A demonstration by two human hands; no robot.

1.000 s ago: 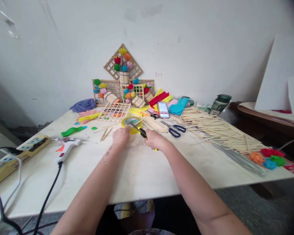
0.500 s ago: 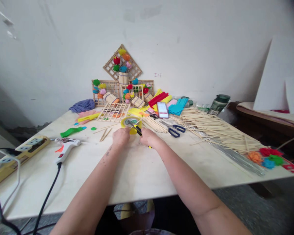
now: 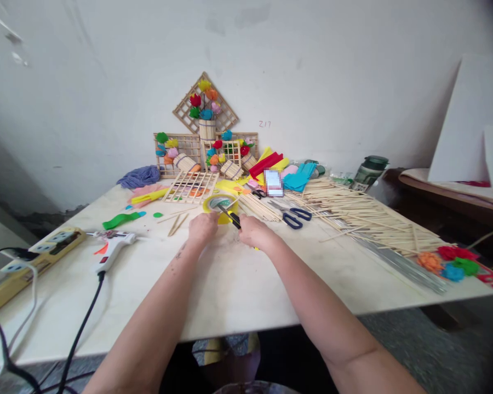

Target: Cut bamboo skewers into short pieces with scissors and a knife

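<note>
My right hand [image 3: 255, 231] is closed round the black-and-yellow handle of a utility knife [image 3: 234, 219]. Its blade points up and left, across the front of a roll of tape [image 3: 207, 204]. My left hand [image 3: 204, 226] is closed just left of the blade, in front of the roll; whatever its fingers pinch is hidden. A bit of yellow material [image 3: 225, 219] shows between the two hands. Right of the knife lie a bundle of thin wooden sticks [image 3: 263, 208] and dark-handled scissors [image 3: 293, 216].
On the left are a glue gun [image 3: 114, 253] with its cord and a power strip [image 3: 51, 246]. Stick lattices [image 3: 191, 187] with paper flowers stand at the back. A phone [image 3: 274, 183], many loose sticks [image 3: 365, 213] and a bottle [image 3: 370, 172] are to the right.
My right hand and the knife have shifted slightly to the right, away from my left hand. The left hand stays closed in nearly the same place.
</note>
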